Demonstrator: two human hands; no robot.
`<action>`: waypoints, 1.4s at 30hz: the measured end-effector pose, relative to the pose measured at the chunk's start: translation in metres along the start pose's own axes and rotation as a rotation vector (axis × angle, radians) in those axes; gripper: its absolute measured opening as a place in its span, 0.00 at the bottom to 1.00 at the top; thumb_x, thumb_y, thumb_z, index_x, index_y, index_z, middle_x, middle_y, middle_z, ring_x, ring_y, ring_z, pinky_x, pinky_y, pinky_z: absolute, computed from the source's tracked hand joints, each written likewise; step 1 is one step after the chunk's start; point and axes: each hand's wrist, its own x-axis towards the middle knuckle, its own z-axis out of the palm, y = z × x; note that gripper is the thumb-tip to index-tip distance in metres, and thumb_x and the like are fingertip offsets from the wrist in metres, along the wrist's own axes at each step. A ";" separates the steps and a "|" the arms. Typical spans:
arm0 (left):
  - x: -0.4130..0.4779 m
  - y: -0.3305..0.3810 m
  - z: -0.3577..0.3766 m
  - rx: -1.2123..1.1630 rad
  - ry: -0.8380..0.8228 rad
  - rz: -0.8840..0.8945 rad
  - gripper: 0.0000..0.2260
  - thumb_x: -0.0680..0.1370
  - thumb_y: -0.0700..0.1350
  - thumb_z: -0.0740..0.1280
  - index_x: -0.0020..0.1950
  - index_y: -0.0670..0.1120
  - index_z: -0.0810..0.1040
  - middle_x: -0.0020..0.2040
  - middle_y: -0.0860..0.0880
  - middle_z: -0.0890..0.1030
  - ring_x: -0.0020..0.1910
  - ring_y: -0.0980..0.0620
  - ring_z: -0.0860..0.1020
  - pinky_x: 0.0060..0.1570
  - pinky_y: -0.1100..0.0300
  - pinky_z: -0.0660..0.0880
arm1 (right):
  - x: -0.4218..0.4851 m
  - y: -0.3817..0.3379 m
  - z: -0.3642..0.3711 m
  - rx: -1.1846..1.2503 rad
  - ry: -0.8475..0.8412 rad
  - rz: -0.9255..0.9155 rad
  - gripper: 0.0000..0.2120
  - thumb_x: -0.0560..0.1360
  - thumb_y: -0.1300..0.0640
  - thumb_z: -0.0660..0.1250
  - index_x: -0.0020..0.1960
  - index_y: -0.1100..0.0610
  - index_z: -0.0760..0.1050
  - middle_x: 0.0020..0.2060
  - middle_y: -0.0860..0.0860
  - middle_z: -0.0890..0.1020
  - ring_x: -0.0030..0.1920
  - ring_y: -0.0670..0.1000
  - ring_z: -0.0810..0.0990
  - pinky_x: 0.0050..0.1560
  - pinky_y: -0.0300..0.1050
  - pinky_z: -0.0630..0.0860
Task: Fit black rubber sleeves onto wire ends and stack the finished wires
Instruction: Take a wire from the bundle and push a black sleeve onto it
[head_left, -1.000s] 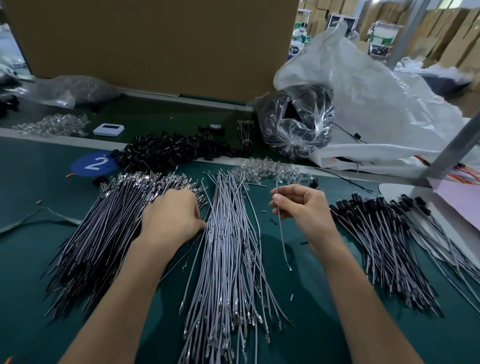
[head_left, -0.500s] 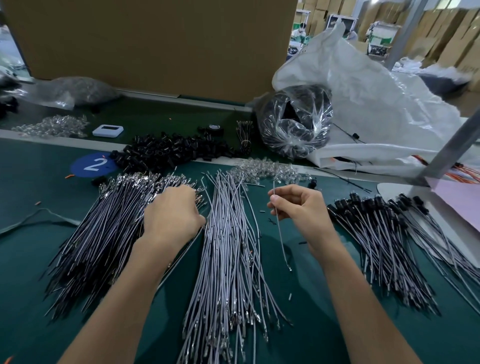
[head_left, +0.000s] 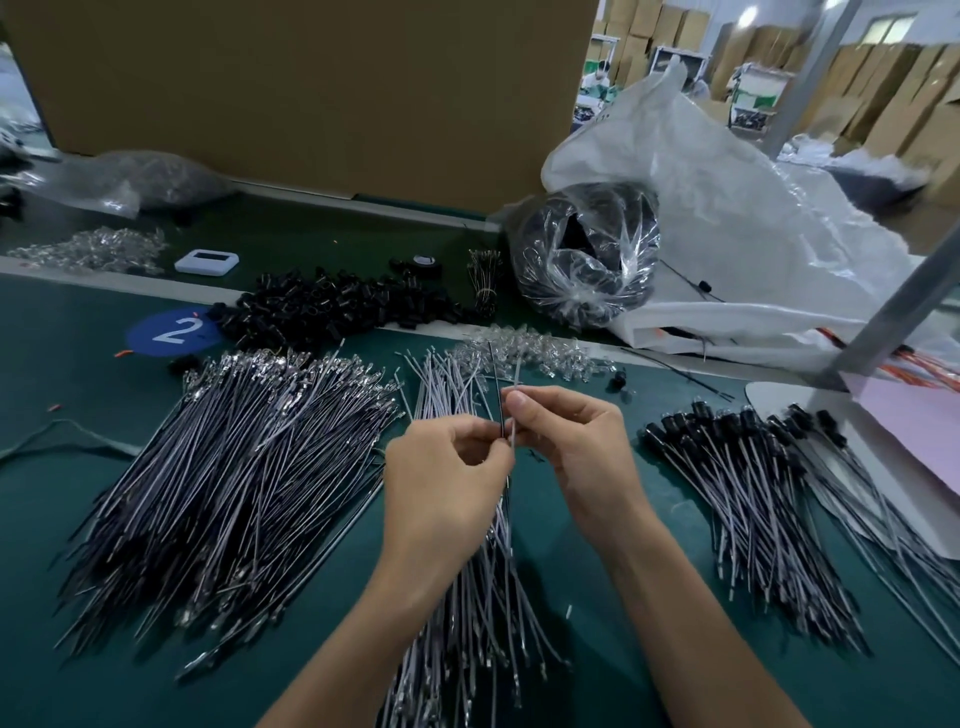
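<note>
Head view shows both hands close together above the middle pile of thin grey wires (head_left: 467, 597). The left hand (head_left: 441, 467) pinches a thin dark wire (head_left: 497, 384) upright; the right hand (head_left: 571, 441) pinches a thin pale wire (head_left: 516, 379) just beside it. The heap of small black rubber sleeves (head_left: 332, 306) lies farther back.

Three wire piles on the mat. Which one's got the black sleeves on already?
The right-hand pile: black sleeves cap its far ends. The left pile and middle pile show bare ends.
</note>
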 end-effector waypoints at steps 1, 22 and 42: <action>-0.001 -0.001 0.001 0.001 0.013 0.018 0.05 0.73 0.41 0.73 0.44 0.50 0.87 0.33 0.58 0.84 0.33 0.64 0.81 0.39 0.68 0.78 | 0.000 0.000 -0.001 -0.003 0.004 0.002 0.07 0.64 0.57 0.76 0.41 0.57 0.86 0.35 0.54 0.84 0.35 0.48 0.81 0.40 0.37 0.78; 0.176 -0.020 -0.009 1.023 -0.149 0.151 0.16 0.76 0.30 0.62 0.63 0.40 0.76 0.56 0.39 0.79 0.53 0.39 0.77 0.44 0.49 0.74 | 0.008 0.013 -0.014 -0.485 0.379 -0.313 0.08 0.76 0.64 0.70 0.42 0.53 0.79 0.33 0.49 0.84 0.31 0.47 0.82 0.35 0.39 0.79; 0.126 -0.007 0.004 0.426 0.108 0.510 0.07 0.81 0.37 0.64 0.58 0.41 0.78 0.50 0.43 0.81 0.44 0.48 0.78 0.45 0.59 0.74 | 0.011 0.019 -0.014 -0.536 0.302 -0.305 0.05 0.75 0.62 0.71 0.43 0.54 0.80 0.33 0.46 0.81 0.33 0.45 0.77 0.36 0.38 0.75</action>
